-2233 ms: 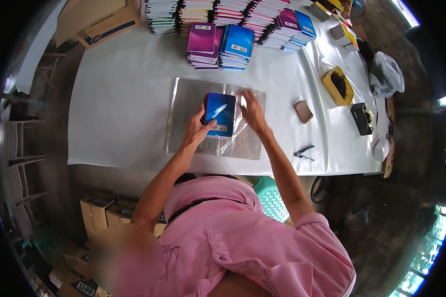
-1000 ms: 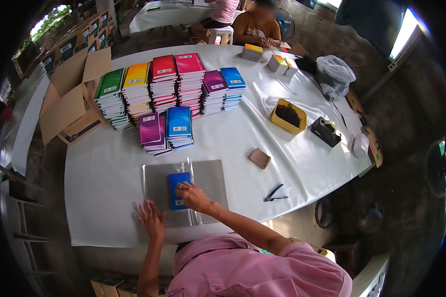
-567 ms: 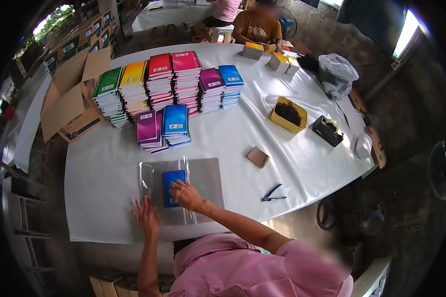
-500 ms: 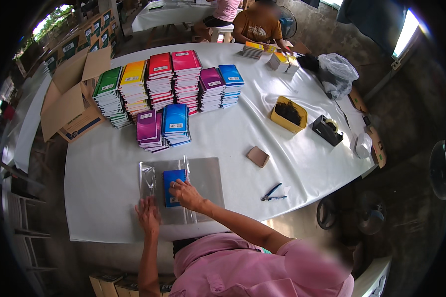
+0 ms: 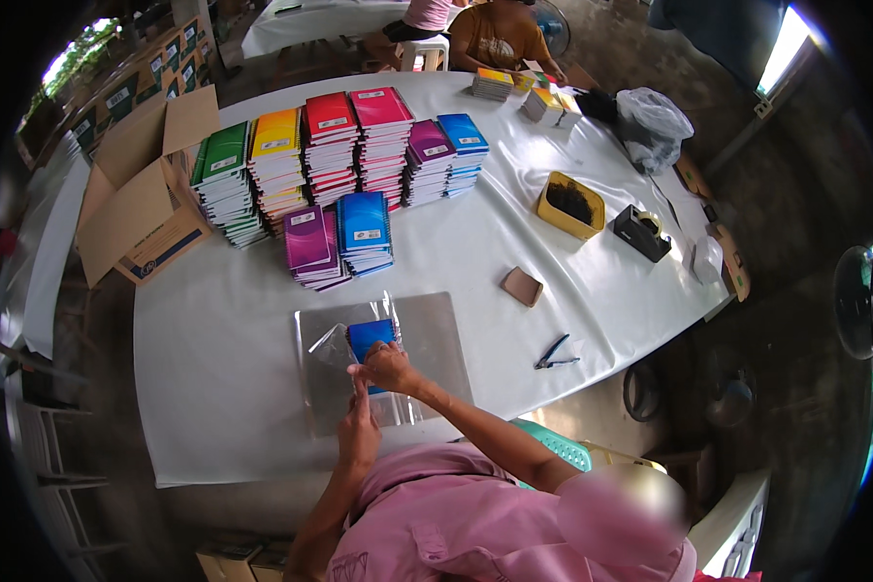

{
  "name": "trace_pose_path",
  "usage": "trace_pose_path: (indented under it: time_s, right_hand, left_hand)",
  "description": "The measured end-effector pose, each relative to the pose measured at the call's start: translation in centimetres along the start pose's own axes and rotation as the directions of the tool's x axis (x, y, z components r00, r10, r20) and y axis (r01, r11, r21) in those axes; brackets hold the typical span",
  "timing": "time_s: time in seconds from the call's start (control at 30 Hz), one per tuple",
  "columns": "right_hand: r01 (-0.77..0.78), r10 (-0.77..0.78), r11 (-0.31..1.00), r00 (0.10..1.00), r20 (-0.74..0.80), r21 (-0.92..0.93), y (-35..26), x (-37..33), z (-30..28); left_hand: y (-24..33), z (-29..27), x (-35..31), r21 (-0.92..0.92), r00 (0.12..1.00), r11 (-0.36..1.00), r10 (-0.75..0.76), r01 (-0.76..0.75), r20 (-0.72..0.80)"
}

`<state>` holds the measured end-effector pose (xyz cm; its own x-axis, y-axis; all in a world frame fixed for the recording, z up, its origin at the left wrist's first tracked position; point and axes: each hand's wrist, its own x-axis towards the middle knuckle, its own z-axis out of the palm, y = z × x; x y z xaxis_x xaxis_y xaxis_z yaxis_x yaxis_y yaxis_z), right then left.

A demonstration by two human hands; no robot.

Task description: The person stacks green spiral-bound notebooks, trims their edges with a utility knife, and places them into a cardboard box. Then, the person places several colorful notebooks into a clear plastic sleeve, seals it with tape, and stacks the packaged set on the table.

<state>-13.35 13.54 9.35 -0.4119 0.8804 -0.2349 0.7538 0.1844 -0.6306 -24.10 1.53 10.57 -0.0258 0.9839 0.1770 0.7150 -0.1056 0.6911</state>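
A blue notebook (image 5: 371, 336) lies on clear plastic wrap (image 5: 436, 335) spread on the white table (image 5: 213, 369), near its front edge. My right hand (image 5: 388, 367) rests on the notebook's near end, fingers curled over it and the wrap. My left hand (image 5: 359, 432) lies just below it, fingers pointing up toward the notebook and touching the plastic. A loose flap of wrap (image 5: 328, 341) stands up to the notebook's left.
Two short stacks, purple (image 5: 309, 245) and blue (image 5: 365, 228), sit beyond the wrap, with taller coloured notebook stacks (image 5: 330, 145) behind. An open cardboard box (image 5: 145, 194) is at left. Brown pad (image 5: 522, 286), pliers (image 5: 555, 353), yellow tray (image 5: 571, 205), tape dispenser (image 5: 641, 232) lie right. People sit at the far end.
My left hand has slid right from the wrap's left edge to just under my right hand. A flap of plastic now stands up beside the notebook.
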Motion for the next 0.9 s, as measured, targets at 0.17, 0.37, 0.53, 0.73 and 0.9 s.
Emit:
trace_pose_path:
  time_s: [0.17,0.37,0.53,0.73,0.9]
  right_hand:
    - [-0.067,0.069,0.997,0.996,0.058,-0.033,-1.3,0.6,-0.1]
    - [-0.172,0.170,0.982,0.985,-0.035,-0.074,-1.5,1.0,1.6]
    - [0.013,-0.010,1.000,0.980,-0.197,0.017,6.0,2.4,6.4]
    - [-0.010,0.034,0.988,0.988,-0.152,0.156,-0.7,-0.5,1.1]
    - [0.054,-0.043,0.991,0.995,-0.089,0.120,-1.1,-0.6,0.2]
  left_hand:
    - [-2.4,-2.9,0.4,-0.072,0.963,0.996,0.060,-0.042,0.262]
    - [-3.3,-5.1,1.7,-0.369,0.793,0.887,0.428,-0.276,0.434]
    - [-8.3,-5.0,7.4,-0.594,0.919,0.794,0.320,-0.128,0.231]
    - [-9.8,-7.5,18.2,0.228,0.698,0.697,0.519,-0.679,0.493]
    - [-12.2,-4.7,25.0,0.178,0.548,0.596,0.526,-0.783,0.651]
